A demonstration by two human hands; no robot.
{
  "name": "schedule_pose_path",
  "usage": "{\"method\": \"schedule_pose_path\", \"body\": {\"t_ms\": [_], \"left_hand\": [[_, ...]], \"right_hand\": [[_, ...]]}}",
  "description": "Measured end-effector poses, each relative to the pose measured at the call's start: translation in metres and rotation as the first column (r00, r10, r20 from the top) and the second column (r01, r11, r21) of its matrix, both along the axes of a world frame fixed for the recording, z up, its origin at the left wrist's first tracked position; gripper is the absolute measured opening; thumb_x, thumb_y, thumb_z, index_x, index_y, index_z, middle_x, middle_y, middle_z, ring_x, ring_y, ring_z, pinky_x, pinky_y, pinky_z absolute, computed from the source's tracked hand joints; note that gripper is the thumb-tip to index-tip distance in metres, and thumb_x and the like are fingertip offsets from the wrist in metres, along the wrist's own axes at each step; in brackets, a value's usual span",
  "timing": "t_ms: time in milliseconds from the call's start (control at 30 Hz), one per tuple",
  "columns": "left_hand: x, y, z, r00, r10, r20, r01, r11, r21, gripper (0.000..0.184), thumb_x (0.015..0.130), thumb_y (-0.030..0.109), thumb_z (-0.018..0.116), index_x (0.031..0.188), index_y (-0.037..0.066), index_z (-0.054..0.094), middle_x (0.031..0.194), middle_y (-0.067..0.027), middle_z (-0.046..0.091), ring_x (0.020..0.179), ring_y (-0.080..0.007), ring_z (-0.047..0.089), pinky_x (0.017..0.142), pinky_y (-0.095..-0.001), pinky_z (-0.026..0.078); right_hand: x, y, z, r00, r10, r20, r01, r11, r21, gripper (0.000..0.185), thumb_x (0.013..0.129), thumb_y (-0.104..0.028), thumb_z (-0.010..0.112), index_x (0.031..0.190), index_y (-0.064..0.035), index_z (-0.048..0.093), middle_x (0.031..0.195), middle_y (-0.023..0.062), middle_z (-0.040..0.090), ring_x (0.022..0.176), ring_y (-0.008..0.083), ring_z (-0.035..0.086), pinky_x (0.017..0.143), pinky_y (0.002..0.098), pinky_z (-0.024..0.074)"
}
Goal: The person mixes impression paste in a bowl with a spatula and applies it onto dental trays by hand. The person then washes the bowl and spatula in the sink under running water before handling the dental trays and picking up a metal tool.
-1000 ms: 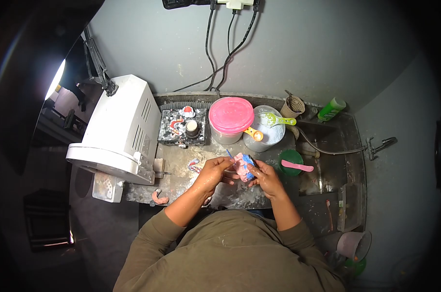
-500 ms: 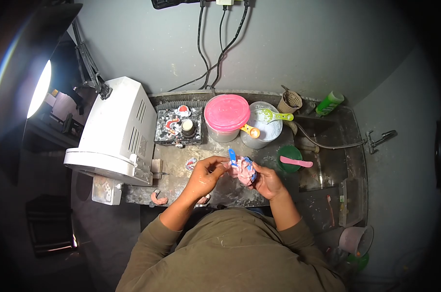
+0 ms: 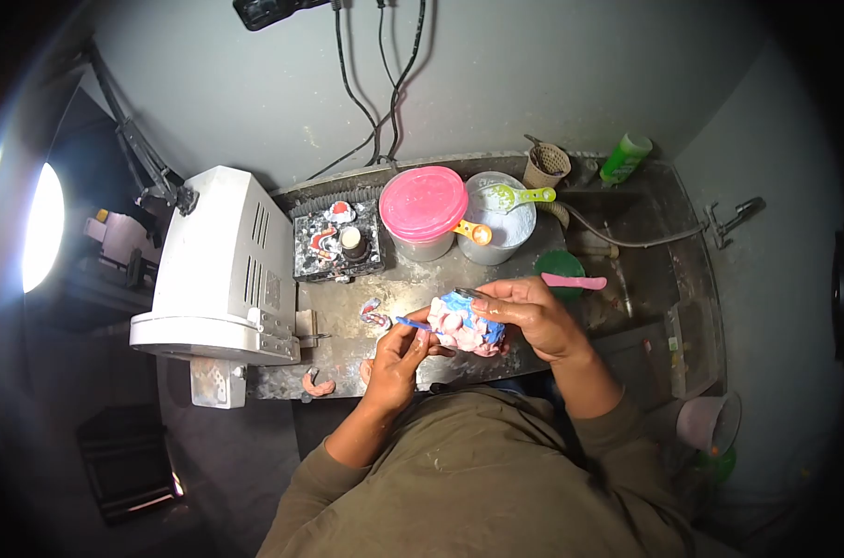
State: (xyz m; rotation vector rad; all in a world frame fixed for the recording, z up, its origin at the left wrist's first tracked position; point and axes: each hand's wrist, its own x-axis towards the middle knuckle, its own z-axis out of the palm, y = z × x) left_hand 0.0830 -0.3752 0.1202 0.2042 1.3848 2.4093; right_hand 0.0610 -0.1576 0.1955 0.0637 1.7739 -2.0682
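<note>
Between my hands is a dental impression tray (image 3: 468, 325), blue and heaped with lumpy pink and whitish material. Its blue handle sticks out to the left, beside the fingertips of my left hand (image 3: 396, 372), which is closed on that side of the tray. My right hand (image 3: 538, 321) wraps the right side, its thumb over the top edge. Just behind my left hand, a small red-and-white dental piece (image 3: 374, 314) lies on the worktop. The tray's underside is hidden.
A white machine (image 3: 213, 270) stands left. Behind are a block with dental models (image 3: 324, 244), a pink-lidded tub (image 3: 424, 205) and a powder tub (image 3: 508, 223) with a green scoop. Right are a green bowl (image 3: 560, 270) with a pink spatula (image 3: 576, 282), and a sink (image 3: 627, 246).
The tray has turned, so its handle now points left instead of up. My right hand has shifted up around its far edge, and my left hand now sits lower. The view has shifted slightly.
</note>
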Motion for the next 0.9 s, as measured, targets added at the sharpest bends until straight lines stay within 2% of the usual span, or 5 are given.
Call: {"method": "schedule_pose_path", "body": {"t_ms": [400, 533, 633, 700, 900], "left_hand": [[0.013, -0.010, 0.026, 0.997, 0.055, -0.062, -0.058, 0.997, -0.056, 0.044, 0.099, 0.017, 0.053, 0.134, -0.008, 0.044, 0.120, -0.0158, 0.061, 0.107, -0.0217, 0.062, 0.091, -0.0361, 0.050], [0.000, 0.013, 0.038, 0.986, 0.097, 0.135, -0.134, 0.943, 0.303, 0.051, 0.101, 0.032, 0.046, 0.136, -0.006, 0.044, 0.128, -0.0189, 0.057, 0.117, -0.0282, 0.058, 0.099, -0.0419, 0.046], [-0.003, 0.026, 0.014, 0.827, -0.398, 0.397, -0.034, 0.670, 0.742, 0.060, 0.101, 0.043, 0.037, 0.138, -0.004, 0.041, 0.134, -0.0192, 0.053, 0.124, -0.0303, 0.052, 0.107, -0.0440, 0.040], [-0.003, 0.054, 0.045, 0.840, -0.270, 0.470, -0.051, 0.824, 0.564, 0.065, 0.100, 0.050, 0.035, 0.136, -0.004, 0.043, 0.131, -0.0202, 0.055, 0.119, -0.0341, 0.056, 0.099, -0.0471, 0.046], [-0.004, 0.076, 0.011, 0.795, -0.407, 0.450, -0.087, 0.658, 0.748, 0.068, 0.097, 0.055, 0.035, 0.135, 0.000, 0.048, 0.124, -0.0223, 0.059, 0.109, -0.0351, 0.062, 0.085, -0.0484, 0.054]], "right_hand": [[-0.004, -0.001, 0.022, 0.991, 0.128, -0.038, -0.132, 0.980, -0.147, 0.035, 0.090, -0.014, 0.064, 0.116, 0.0087, 0.062, 0.096, 0.0072, 0.069, 0.079, 0.0055, 0.061, 0.065, 0.0194, 0.0471], [-0.004, 0.007, 0.016, 0.950, 0.202, -0.237, -0.264, 0.928, -0.264, 0.051, 0.090, -0.011, 0.067, 0.132, 0.0101, 0.049, 0.116, 0.0118, 0.063, 0.099, 0.0105, 0.059, 0.084, 0.0255, 0.0487], [-0.003, 0.020, 0.019, 0.846, 0.357, -0.396, -0.383, 0.924, 0.015, 0.064, 0.085, -0.013, 0.072, 0.138, 0.0072, 0.043, 0.130, 0.0129, 0.059, 0.119, 0.0168, 0.053, 0.104, 0.0325, 0.0381], [-0.004, 0.027, 0.016, 0.686, 0.458, -0.565, -0.396, 0.887, 0.239, 0.068, 0.081, -0.019, 0.077, 0.137, 0.0032, 0.046, 0.129, 0.0181, 0.060, 0.118, 0.0233, 0.058, 0.100, 0.0353, 0.0433], [0.003, 0.045, 0.010, 0.636, 0.513, -0.576, -0.177, 0.824, 0.537, 0.067, 0.078, -0.017, 0.078, 0.138, -0.0041, 0.049, 0.120, 0.0187, 0.062, 0.110, 0.0324, 0.061, 0.097, 0.0384, 0.0471]]}}
